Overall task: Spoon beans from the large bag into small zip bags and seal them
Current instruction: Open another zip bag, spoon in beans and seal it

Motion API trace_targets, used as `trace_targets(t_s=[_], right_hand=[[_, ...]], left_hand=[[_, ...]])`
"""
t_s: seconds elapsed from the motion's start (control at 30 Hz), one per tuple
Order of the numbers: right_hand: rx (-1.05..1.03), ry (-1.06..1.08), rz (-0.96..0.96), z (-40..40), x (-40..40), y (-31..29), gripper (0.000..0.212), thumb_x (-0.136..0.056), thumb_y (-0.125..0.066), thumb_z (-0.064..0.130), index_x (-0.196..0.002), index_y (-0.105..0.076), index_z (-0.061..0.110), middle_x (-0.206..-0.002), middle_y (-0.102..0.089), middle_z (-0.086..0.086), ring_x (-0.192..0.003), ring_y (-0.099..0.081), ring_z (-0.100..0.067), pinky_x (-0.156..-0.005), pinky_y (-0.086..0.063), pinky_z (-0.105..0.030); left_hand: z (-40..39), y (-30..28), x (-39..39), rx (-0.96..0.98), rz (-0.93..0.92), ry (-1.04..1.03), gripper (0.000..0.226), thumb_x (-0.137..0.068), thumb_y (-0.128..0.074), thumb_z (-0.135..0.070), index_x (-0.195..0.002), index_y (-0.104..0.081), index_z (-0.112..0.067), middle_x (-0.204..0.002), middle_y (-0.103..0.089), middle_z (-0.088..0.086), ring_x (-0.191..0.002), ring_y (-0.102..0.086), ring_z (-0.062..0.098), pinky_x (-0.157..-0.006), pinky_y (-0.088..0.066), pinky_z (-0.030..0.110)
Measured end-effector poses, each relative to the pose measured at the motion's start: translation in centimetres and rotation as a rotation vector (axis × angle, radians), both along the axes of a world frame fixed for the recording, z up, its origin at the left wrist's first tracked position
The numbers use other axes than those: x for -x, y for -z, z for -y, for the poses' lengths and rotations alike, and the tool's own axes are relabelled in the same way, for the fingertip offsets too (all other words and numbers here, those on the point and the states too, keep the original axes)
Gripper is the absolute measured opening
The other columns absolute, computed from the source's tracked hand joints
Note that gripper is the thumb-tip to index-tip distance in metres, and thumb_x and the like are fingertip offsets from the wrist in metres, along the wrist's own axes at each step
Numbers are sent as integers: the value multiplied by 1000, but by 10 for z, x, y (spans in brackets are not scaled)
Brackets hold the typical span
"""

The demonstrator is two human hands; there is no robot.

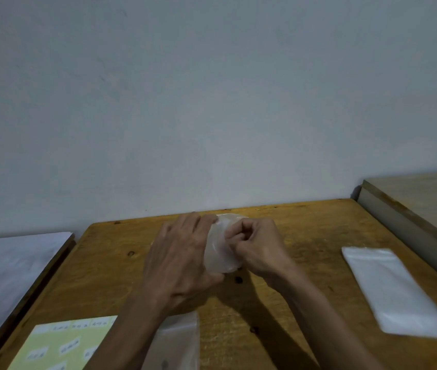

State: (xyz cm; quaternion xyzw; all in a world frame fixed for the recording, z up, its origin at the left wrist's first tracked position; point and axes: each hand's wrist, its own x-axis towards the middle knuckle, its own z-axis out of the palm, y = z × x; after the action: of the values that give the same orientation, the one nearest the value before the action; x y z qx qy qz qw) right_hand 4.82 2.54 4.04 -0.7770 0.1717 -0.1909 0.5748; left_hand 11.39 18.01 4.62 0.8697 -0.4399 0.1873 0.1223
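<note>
While both of your hands work at the far middle of the wooden table [305, 236], the step in hand looks like the opening, or perhaps the closing, of one clear plastic bag [221, 252] — I cannot tell which of the two, and I cannot tell if this is the large bag or a small zip bag. No beans and no spoon are visible anywhere, and the bag looks pale and nearly empty, so I judge the task is at an early stage.

Your left hand [182, 257] wraps the left side of the bag, with the fingers curled around it and the thumb below. Your right hand [258, 247] is clenched on the right edge of the plastic, the fingertips pinching it near the middle.

A flat stack of clear zip bags [396, 292] lies on the right part of the table, well apart from your hands. One more flat clear bag [177, 340] lies near you, partly under your left forearm, and a pale green label sheet [59, 345] lies just beside it at the left.

For the next move you need a small, steady pull of the two sides apart — thin plastic slips and sticks to itself, so keep the pinch firm and close to the edge.
</note>
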Motion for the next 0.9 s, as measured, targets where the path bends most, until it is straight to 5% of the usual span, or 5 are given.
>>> trace_targets(t_s=[0.13, 0.27, 0.43, 0.7, 0.9], right_hand=[[166, 190, -33, 23, 8, 4, 11, -85, -76, 29, -80, -74, 19, -77, -74, 7, -69, -69, -9, -68, -60, -34], [500, 352, -277, 54, 19, 21, 34, -84, -70, 53, -105, -66, 27, -111, -66, 0, -101, -63, -20, -85, -55, -40], [135, 238, -318, 46, 19, 34, 26, -87, -74, 39, -100, -62, 19, -81, -66, 5, -70, -66, -9, -61, -53, -27], [-423, 284, 35, 30, 3, 33, 23, -80, -81, 21, -99, -71, 15, -90, -72, -6, -75, -68, -15, -55, -52, -19], [314, 232, 83, 22, 4, 44, 20, -102, -53, 29, -108, -71, 23, -94, -65, 10, -85, -61, 1, -72, -54, -17]], left_hand=[[-10, 3, -12, 46, -190, -66, 101, -53, -56, -81, -139, -45, -29, -124, -53, -8, -110, -51, 17, -91, -42, 39], [-16, 11, -25, 36, -371, -181, 117, -47, -77, -77, -147, -35, -32, -140, -47, -9, -123, -45, 15, -102, -42, 40], [-8, 28, -29, 38, -506, -158, 120, -47, -88, -67, -147, -32, -32, -140, -44, -8, -114, -42, 11, -97, -45, 36], [1, 28, -36, 37, -634, -115, 122, -42, -92, -63, -146, -37, -29, -141, -49, -9, -120, -48, 13, -97, -48, 34], [0, 30, -32, 56, -633, -130, 124, -45, -92, -61, -149, -35, -28, -145, -46, -6, -126, -46, 15, -98, -46, 32]])
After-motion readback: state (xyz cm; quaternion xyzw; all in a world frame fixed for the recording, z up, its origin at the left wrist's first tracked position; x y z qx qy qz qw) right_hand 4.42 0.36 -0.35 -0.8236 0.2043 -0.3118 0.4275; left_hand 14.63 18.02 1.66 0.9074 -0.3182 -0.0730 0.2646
